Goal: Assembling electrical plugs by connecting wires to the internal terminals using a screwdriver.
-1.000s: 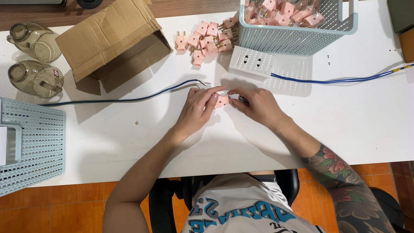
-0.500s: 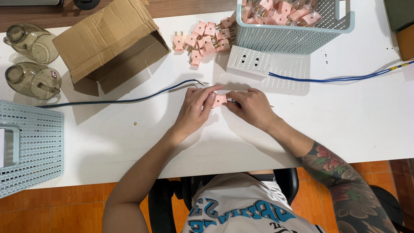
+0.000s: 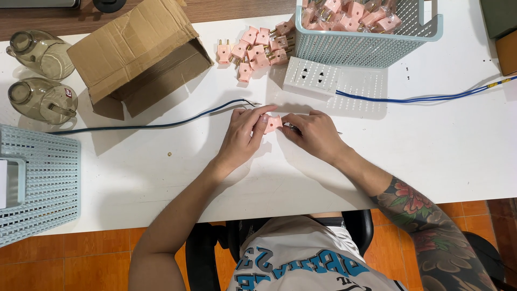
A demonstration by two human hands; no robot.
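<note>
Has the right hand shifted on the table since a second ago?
No. The right hand sits just below the white power strip, as before, pinching the small pink plug with the left hand. Only the fingers curl slightly differently.

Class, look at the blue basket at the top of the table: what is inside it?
The basket holds a heap of pink plugs with brass pins. Its mesh wall and the frame's top edge hide whatever lies deeper.
</note>
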